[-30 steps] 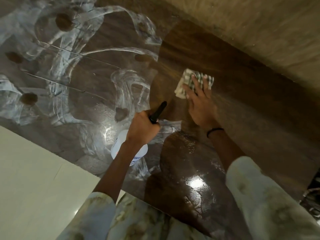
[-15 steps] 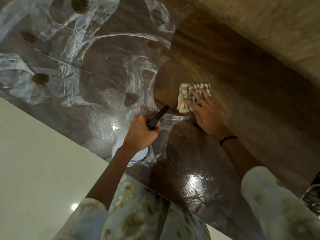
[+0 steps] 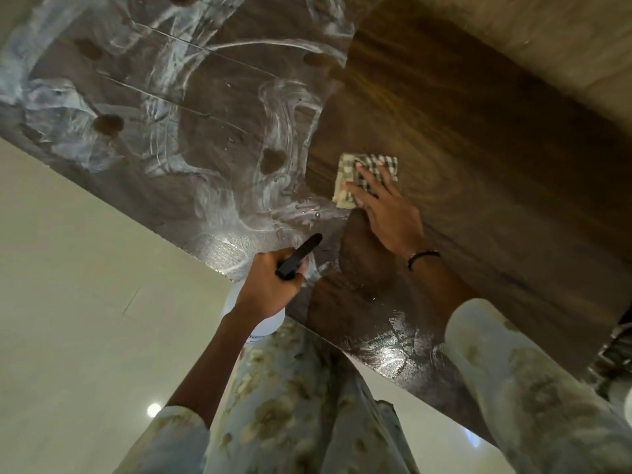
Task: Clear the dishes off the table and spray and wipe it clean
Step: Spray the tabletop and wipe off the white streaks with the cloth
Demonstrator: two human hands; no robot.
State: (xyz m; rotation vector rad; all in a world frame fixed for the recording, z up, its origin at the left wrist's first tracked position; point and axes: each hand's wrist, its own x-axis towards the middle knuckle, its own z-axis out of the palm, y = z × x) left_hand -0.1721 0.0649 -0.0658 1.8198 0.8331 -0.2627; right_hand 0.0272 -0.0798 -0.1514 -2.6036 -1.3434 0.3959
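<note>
While the right hand [image 3: 386, 213] presses a folded green-and-white checked cloth [image 3: 367, 181] flat on the dark wood-grain table [image 3: 496, 172] with fingers straight and slightly spread, the left hand [image 3: 270, 289] curls round the neck of a white plastic spray bottle with a black trigger head [image 3: 299, 256], held over the table's near edge. White cleaner streaks [image 3: 284, 138] cover the left half of the table, just beside the cloth. Left too long, that film may dry into smears; a careless squeeze could spray the floor.
</note>
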